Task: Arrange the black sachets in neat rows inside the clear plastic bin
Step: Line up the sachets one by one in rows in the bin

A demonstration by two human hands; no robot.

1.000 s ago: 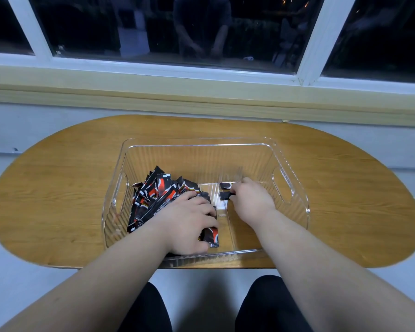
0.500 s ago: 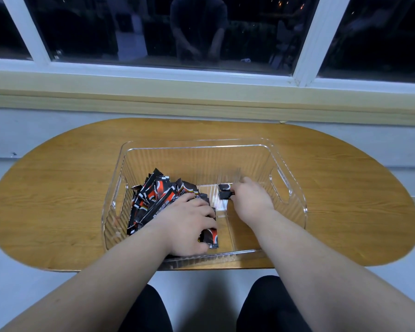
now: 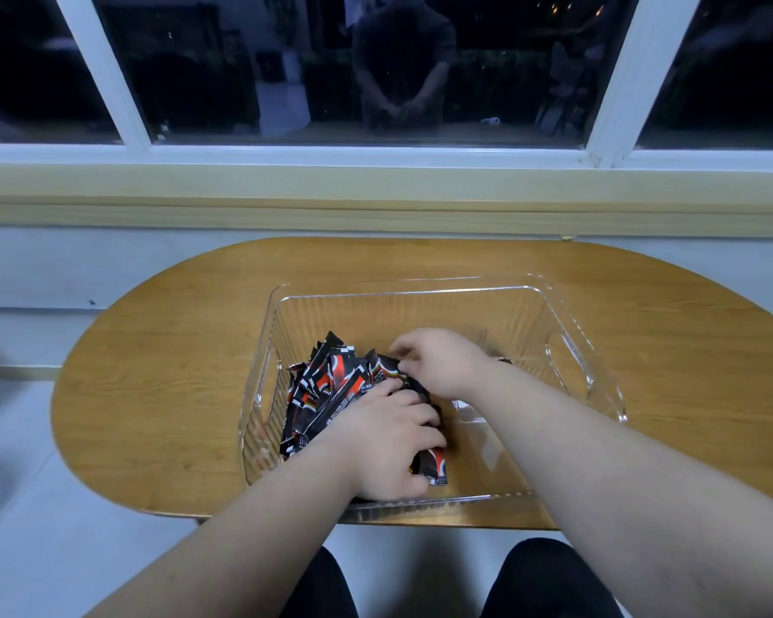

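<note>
The left hand [image 3: 389,443] clamps over the black sachets [image 3: 331,385], fingers curled round the heap's right edge. The right hand [image 3: 442,359] is at the pile's top, fingertips bent; pinching one? Cannot tell. The heap sits in the left half of the clear plastic bin [image 3: 420,291], on the wooden table [image 3: 161,372].

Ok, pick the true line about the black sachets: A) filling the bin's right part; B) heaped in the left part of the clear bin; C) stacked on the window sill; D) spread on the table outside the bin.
B: the black sachets lie heaped in the left part of the clear bin, with the left hand curled over them and the right hand at the heap's far edge.
</note>
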